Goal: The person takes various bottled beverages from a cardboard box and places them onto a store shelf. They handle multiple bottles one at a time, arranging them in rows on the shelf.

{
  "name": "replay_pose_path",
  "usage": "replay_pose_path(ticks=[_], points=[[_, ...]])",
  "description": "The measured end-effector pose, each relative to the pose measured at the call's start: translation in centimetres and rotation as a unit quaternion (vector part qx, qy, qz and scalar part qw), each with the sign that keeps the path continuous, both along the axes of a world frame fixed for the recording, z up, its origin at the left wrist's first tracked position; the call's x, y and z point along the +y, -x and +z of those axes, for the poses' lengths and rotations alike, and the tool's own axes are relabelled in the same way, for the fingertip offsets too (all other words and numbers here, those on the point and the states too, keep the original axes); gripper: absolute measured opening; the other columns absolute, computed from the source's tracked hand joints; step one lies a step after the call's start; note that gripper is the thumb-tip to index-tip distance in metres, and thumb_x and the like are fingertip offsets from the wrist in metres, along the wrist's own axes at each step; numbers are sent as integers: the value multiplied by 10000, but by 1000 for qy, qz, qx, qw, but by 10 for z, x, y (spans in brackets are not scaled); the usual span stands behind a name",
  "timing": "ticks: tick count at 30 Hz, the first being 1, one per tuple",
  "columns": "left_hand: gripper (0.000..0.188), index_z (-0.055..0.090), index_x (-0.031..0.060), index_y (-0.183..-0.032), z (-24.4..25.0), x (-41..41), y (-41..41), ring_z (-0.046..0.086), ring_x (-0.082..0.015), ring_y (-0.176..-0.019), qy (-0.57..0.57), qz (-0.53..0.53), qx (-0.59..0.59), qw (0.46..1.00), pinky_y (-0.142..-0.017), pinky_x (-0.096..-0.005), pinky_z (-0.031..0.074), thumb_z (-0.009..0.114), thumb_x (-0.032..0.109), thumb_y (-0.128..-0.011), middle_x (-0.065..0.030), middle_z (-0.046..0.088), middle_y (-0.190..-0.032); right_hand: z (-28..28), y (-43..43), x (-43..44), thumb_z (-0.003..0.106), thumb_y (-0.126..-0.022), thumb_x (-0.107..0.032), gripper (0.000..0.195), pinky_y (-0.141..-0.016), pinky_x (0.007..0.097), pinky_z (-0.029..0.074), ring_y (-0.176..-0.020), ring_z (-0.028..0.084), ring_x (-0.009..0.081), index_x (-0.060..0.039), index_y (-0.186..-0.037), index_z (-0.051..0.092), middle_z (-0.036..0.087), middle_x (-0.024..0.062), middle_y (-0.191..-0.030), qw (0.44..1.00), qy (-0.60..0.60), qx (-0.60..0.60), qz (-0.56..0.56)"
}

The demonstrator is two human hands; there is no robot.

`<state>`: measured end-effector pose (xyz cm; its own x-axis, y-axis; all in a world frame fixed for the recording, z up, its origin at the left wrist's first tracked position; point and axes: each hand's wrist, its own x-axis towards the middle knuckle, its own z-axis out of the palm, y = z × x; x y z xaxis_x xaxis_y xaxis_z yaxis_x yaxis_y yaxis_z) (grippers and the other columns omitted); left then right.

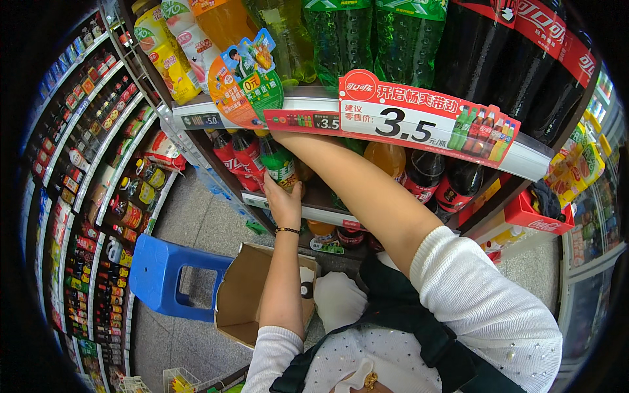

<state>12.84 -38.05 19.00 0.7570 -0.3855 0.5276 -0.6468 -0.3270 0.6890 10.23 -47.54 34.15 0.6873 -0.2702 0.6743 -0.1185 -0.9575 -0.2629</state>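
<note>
My left hand (pixel 284 199), with a dark beaded bracelet at the wrist, grips the lower part of a tea bottle with a green label and yellow cap (pixel 276 158). This bottle stands at the front of the shelf below the price strip. Cola bottles with red labels (pixel 241 152) are close on its left. My right forearm reaches under the upper shelf edge (pixel 304 104); the right hand is hidden behind it. To the right of the forearm are an orange drink bottle (pixel 385 159) and dark cola bottles (pixel 425 172).
Large soda bottles (pixel 339 44) fill the shelf above, fronted by a red price sign (pixel 427 118). An opened cardboard box (pixel 241 299) and a blue plastic stool (pixel 167 277) stand on the floor. Stocked shelves (pixel 93 162) curve along the left.
</note>
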Motion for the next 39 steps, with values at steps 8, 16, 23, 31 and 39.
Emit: replay_pose_path(ticks=[8, 16, 23, 31, 39], points=[[639, 341, -51, -1209, 2, 11, 46, 448, -322, -1003, 67, -82, -75, 992, -868, -368, 359, 677, 61, -676, -203, 440, -1093, -13, 51, 7, 442, -769, -94, 152, -572, 394, 466, -694, 583, 318, -7, -859, 528, 564, 205, -781, 996, 81, -25, 23], [746, 285, -65, -1235, -9, -17, 83, 389, -394, -1099, 33, -223, 68, 972, -915, -390, 342, 709, 85, -640, -266, 398, -1173, -13, 112, 14, 481, -794, -114, 242, -716, 455, 434, -888, 519, 376, -8, -1011, 485, 541, 224, -908, 992, 58, -80, -76], [865, 185, -75, -1291, -8, -30, 86, 329, -323, -1196, 25, -213, 157, 964, -975, -353, 288, 727, 156, -657, -250, 305, -1299, -16, 87, -6, 448, -827, -157, 223, -729, 468, 430, -851, 534, 395, 2, -952, 544, 559, 231, -898, 981, -113, 8, -160], [832, 221, -66, -1267, -9, -28, 83, 406, -376, -1108, 44, -156, 129, 978, -922, -375, 343, 721, 116, -628, -273, 385, -1217, -16, 74, -4, 420, -855, -197, 274, -783, 447, 418, -915, 516, 396, -1, -1010, 531, 552, 222, -982, 973, -199, 40, -111], [808, 243, -81, -1257, -20, -21, 62, 381, -389, -1125, 56, -101, 42, 992, -936, -377, 325, 720, 136, -642, -284, 369, -1229, -14, 50, 5, 433, -861, -210, 274, -768, 436, 427, -906, 523, 388, -10, -1024, 525, 546, 223, -992, 981, -180, -6, -74]])
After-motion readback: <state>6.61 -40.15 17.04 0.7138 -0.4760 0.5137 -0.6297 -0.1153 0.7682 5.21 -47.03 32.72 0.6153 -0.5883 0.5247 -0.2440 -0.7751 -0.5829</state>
